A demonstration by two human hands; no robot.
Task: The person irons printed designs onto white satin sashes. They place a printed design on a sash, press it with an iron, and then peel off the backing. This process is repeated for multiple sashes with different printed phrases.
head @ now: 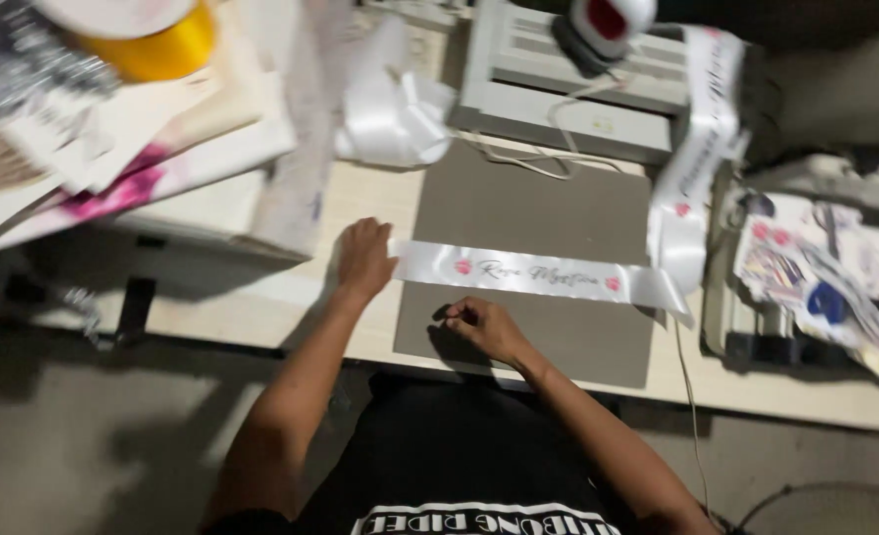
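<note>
A white satin ribbon (533, 273) with dark script and small pink flower prints lies stretched across a grey mat (538, 213) on the wooden table. My left hand (364, 258) rests flat on the ribbon's left end, holding it down. My right hand (486, 327) sits on the mat just below the ribbon, fingers curled into a loose fist; I cannot see anything in it. The ribbon runs on to the right, folds, and climbs over a grey machine (578, 84).
A bunched white ribbon (395, 119) lies behind the mat. A yellow ribbon roll (157, 45) and stacked papers (112, 149) fill the left. Cluttered printed sheets and a blue object (826, 297) sit at the right. A thin cord (687, 376) hangs off the table's front edge.
</note>
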